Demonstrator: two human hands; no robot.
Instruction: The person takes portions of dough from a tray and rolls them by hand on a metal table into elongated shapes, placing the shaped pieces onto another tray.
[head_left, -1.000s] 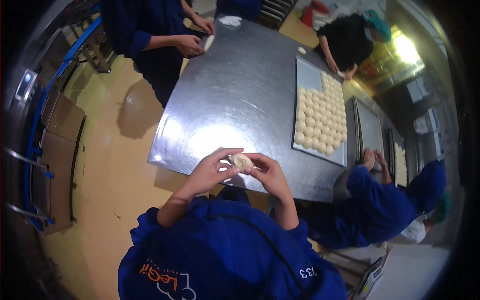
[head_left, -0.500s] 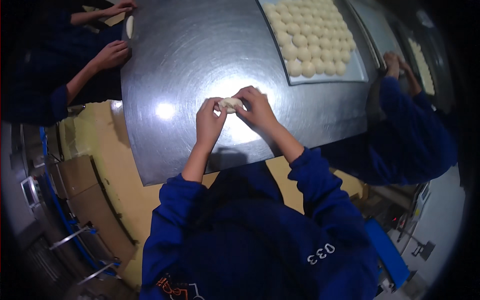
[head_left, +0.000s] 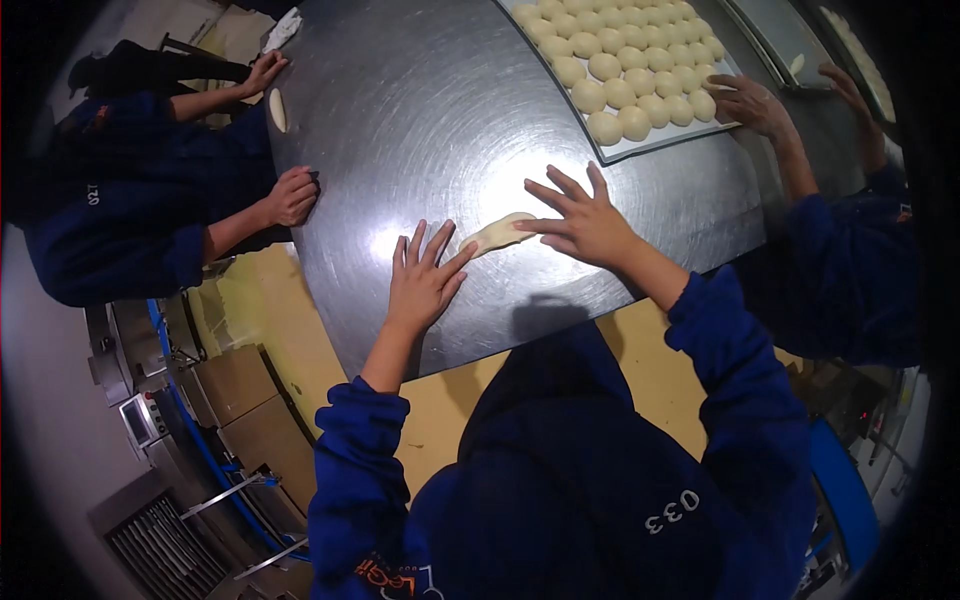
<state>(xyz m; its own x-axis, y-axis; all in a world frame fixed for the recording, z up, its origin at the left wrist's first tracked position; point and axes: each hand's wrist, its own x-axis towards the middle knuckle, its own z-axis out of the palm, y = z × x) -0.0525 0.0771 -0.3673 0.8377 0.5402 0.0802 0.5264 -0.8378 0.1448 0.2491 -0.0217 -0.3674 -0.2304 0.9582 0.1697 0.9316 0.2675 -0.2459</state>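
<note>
A pale, elongated piece of dough (head_left: 499, 234) lies on the metal worktable, slanting up to the right. At its lower left end, my left hand (head_left: 422, 282) touches it with the fingers spread. My right hand (head_left: 588, 222) is open too, its fingers fanned out and one fingertip on the dough's right end. Beyond my right hand, a tray (head_left: 640, 152) lined in white carries rows of round dough balls (head_left: 636, 122).
The steel table (head_left: 400, 140) spreads out ahead of me. A co-worker at the left has a fist (head_left: 293, 196) on its edge, near another dough strip (head_left: 277, 111). On the right, another co-worker's hand (head_left: 752, 104) reaches to the tray's corner. More trays (head_left: 772, 40) stand farther right.
The dough went from a short lump pinched in both hands to a longer strip flat on the table. My fingers have opened and spread. The right co-worker's hand has moved to the tray.
</note>
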